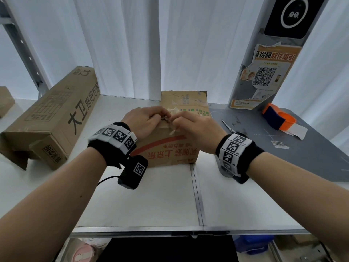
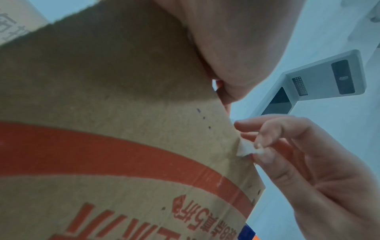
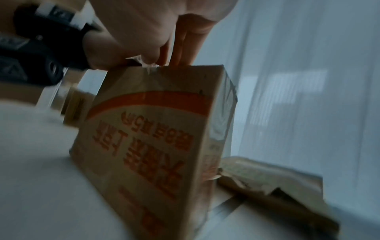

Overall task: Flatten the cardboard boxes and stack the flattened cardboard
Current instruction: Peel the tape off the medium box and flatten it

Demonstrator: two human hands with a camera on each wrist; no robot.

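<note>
A brown cardboard box [image 1: 166, 148] with red print stands upright mid-table. Both hands meet at its near top edge. My left hand [image 1: 162, 116] has its fingers curled over that edge and grips the box. My right hand [image 1: 174, 121] pinches a strip of clear tape [image 1: 174, 112] that lifts off the top seam. The left wrist view shows the right hand's fingertips [image 2: 257, 146] pinching the tape [image 2: 244, 148] at the edge of the box [image 2: 102, 129]. In the right wrist view the tape [image 3: 144, 63] is ragged on the box [image 3: 154, 138]. A flattened cardboard piece [image 1: 186, 100] lies behind it.
A long brown box [image 1: 51, 118] lies on the left of the white table [image 1: 151, 201]. Scissors [image 1: 228, 127] and an orange tape dispenser [image 1: 279, 120] lie on the grey mat [image 1: 302, 157] at the right. A grey post with a poster [image 1: 264, 76] stands at the back right.
</note>
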